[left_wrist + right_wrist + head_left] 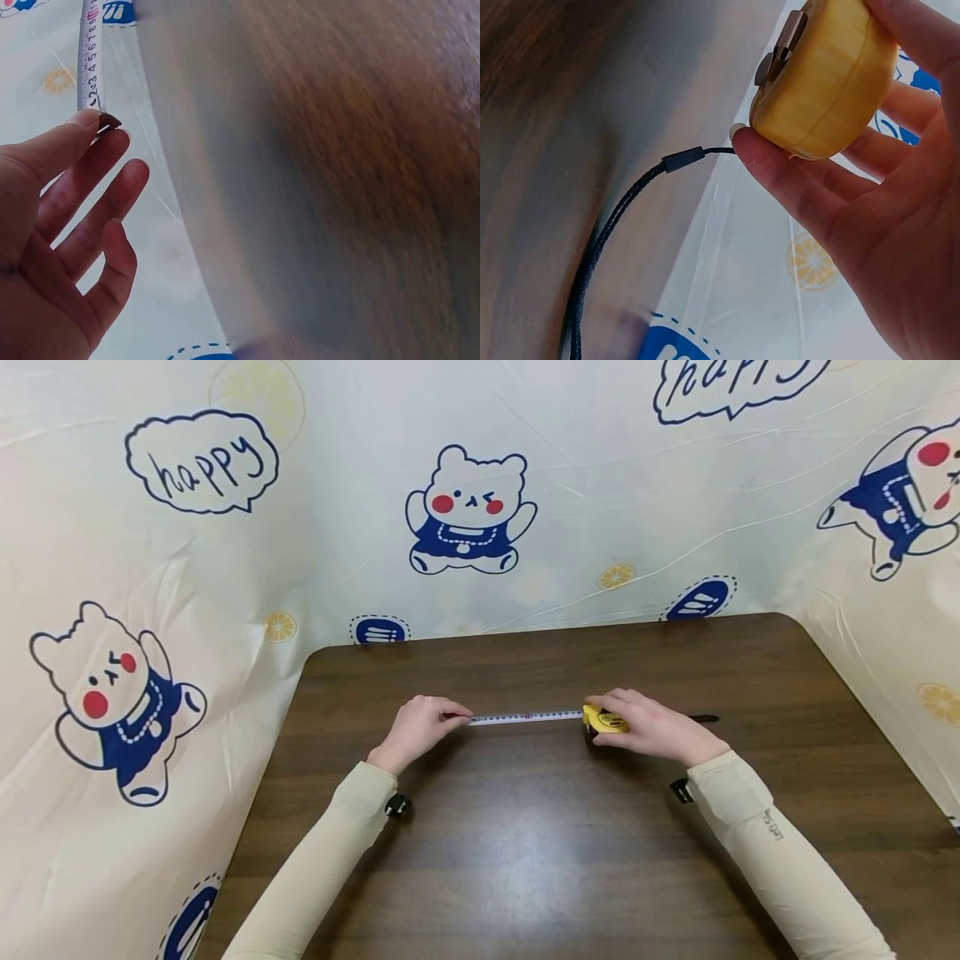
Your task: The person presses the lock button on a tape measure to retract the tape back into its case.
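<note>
Tape blade out, likely extension step: left hand pinches its end, left of yellow case; right hand grips case. Next probably needs both grips firm.

A person's left hand, left of center in the head view, and right hand, right of center, flank a narrow white ruled tape stretched nearly level over a brown wood-grain table. At the tape's right end, a rounded yellow tape-measure case sits within the right hand; a thin black braided cord extends to that hand's right, and in the right wrist view drops toward the lower left. Behind the table, a white printed cloth backdrop spans the upper frame, a blue-dressed cartoon bear print at upper center.
</note>
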A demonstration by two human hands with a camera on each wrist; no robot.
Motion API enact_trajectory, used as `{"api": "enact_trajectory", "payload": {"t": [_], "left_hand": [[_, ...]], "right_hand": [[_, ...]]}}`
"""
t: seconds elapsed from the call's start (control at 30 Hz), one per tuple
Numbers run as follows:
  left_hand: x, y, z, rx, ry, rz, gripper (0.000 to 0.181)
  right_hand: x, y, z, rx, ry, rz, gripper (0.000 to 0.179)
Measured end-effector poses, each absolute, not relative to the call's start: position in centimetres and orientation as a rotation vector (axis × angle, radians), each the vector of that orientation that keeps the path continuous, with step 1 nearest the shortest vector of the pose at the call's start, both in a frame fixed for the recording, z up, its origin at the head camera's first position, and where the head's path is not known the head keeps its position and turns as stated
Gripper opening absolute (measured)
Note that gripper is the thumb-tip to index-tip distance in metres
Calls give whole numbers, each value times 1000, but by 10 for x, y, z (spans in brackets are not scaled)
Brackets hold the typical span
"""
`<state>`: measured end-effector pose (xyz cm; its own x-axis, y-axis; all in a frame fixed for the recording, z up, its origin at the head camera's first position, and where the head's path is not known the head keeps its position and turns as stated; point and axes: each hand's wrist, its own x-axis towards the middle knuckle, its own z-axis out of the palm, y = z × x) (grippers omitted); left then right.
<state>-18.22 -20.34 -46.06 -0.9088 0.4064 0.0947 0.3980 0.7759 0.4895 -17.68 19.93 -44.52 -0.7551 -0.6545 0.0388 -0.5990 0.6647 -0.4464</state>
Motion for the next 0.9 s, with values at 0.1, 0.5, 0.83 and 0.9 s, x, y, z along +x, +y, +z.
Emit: {"api": "enact_trajectory", "payload": {"t": [0.1,0.5,0.83,0.9], "left_hand": [[-183,-201,-461,690,2952,796,14],[-185,-190,-461,717,2946,819,13],[-187,-182,-461,740,2951,819,13],[-187,-181,-462,729,2950,823,13]], "right_hand": [[-176,198,-445,-1044,2754,-666,64],[-178,191,-444,-1045,2749,-661,65],[-176,187,-442,-1048,2743,-676,65],[-176,186,-442,-1051,2741,-679,65]]}}
